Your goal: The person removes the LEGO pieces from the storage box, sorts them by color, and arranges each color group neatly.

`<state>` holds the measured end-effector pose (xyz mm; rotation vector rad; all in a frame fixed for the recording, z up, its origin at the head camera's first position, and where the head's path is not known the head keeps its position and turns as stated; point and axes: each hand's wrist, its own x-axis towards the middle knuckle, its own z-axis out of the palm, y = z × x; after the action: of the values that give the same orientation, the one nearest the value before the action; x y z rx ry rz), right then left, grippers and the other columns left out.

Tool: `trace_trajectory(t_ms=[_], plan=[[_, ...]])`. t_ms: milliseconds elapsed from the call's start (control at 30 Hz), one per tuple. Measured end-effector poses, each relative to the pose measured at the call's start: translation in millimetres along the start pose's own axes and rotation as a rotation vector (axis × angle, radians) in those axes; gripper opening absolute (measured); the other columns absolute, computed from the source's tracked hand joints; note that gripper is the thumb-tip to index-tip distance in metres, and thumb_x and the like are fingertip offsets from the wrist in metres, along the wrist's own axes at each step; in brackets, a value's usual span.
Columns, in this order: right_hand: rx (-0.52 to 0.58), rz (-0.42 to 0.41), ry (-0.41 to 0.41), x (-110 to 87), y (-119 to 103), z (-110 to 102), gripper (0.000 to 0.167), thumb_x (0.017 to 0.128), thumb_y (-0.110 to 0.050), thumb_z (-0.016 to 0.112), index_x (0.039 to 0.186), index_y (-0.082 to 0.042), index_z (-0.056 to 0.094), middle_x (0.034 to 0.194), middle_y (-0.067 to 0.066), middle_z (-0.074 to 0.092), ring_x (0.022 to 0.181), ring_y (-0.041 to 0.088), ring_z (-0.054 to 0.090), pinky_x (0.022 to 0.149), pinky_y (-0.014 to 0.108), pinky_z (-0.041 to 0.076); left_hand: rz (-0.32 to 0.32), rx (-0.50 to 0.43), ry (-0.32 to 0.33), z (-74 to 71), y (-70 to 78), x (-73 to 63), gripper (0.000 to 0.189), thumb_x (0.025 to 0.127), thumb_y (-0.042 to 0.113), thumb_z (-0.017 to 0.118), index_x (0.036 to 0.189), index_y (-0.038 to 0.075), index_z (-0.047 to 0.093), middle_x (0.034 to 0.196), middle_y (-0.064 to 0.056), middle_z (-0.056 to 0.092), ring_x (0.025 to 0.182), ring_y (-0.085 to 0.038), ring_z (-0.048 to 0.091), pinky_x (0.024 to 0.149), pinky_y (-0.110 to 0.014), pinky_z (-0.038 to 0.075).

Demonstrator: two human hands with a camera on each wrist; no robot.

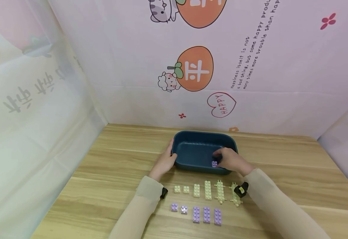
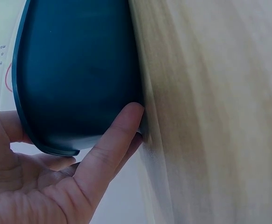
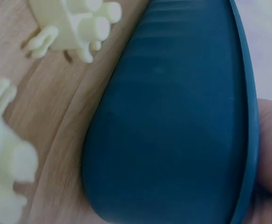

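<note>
A dark blue bin (image 1: 203,168) stands on the table, a small purple building brick (image 1: 214,164) inside it near the front right. My left hand (image 1: 165,162) grips the bin's left end. In the left wrist view, the thumb (image 2: 110,135) presses along the outside of the wall and the other fingers reach around near the rim. My right hand (image 1: 231,161) reaches over the bin's right end and holds the purple brick by the thumb; the far fingertips' contact is partly hidden. The right wrist view shows the bin's outer wall (image 3: 173,126), with the brick out of sight.
In front of the bin, pale yellow bricks (image 1: 208,190) lie in a row, the rightmost partly behind the right wrist camera (image 1: 241,190). Nearer still is a row of purple bricks (image 1: 206,215). A printed cloth (image 1: 150,99) hangs behind the wooden table (image 1: 117,166).
</note>
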<state>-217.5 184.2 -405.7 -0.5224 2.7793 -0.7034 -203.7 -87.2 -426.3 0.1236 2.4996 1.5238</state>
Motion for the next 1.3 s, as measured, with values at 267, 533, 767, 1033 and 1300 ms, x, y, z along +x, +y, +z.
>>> trace_trajectory(t_ms=[267,533,767,1033,1300], plan=[[0.153,0.058,-0.078,4.2,-2.5,1.7,0.046,0.082,0.003,0.071,0.126,0.006,0.059,0.124,0.023,0.059,0.086,0.019,0.065,0.072,0.032,0.055,-0.003,0.010,-0.005,-0.5,0.1,-0.4,0.068,0.100,0.017,0.038,0.157,0.031,0.004,0.135,-0.024,0.050,0.055,-0.016,0.040,0.063,-0.030,0.049],[0.225,0.043,-0.053,7.0,-4.5,6.5,0.035,0.081,0.011,0.068,0.115,0.005,0.065,0.110,0.017,0.062,0.076,0.016,0.058,0.066,0.029,0.052,-0.014,-0.005,-0.010,0.5,-1.9,0.7,0.069,0.099,0.017,0.038,0.156,0.035,0.003,0.158,-0.016,0.025,0.070,-0.020,0.049,0.070,-0.034,0.053],[0.256,0.074,-0.046,11.9,-1.9,10.1,0.029,0.081,0.010,0.069,0.109,0.003,0.067,0.106,0.015,0.062,0.078,0.017,0.059,0.069,0.030,0.054,-0.014,-0.013,-0.017,1.4,-1.9,0.6,0.070,0.100,0.016,0.038,0.156,0.035,0.001,0.159,-0.016,0.023,0.066,-0.017,0.046,0.070,-0.033,0.053],[0.230,0.065,-0.021,12.7,-0.6,10.3,0.025,0.080,0.005,0.073,0.104,0.001,0.069,0.098,0.012,0.064,0.079,0.015,0.059,0.071,0.030,0.055,-0.017,-0.008,-0.016,0.6,-2.1,0.0,0.069,0.100,0.017,0.038,0.156,0.036,0.002,0.159,-0.017,0.023,0.079,-0.023,0.056,0.071,-0.033,0.054],[0.255,0.071,0.005,10.2,-0.4,7.5,0.027,0.081,0.001,0.073,0.108,0.001,0.069,0.098,0.012,0.064,0.084,0.018,0.060,0.073,0.031,0.054,-0.019,0.016,-0.013,0.4,-1.2,-0.8,0.069,0.100,0.018,0.038,0.156,0.036,0.003,0.157,-0.018,0.028,0.070,-0.024,0.055,0.070,-0.034,0.053]])
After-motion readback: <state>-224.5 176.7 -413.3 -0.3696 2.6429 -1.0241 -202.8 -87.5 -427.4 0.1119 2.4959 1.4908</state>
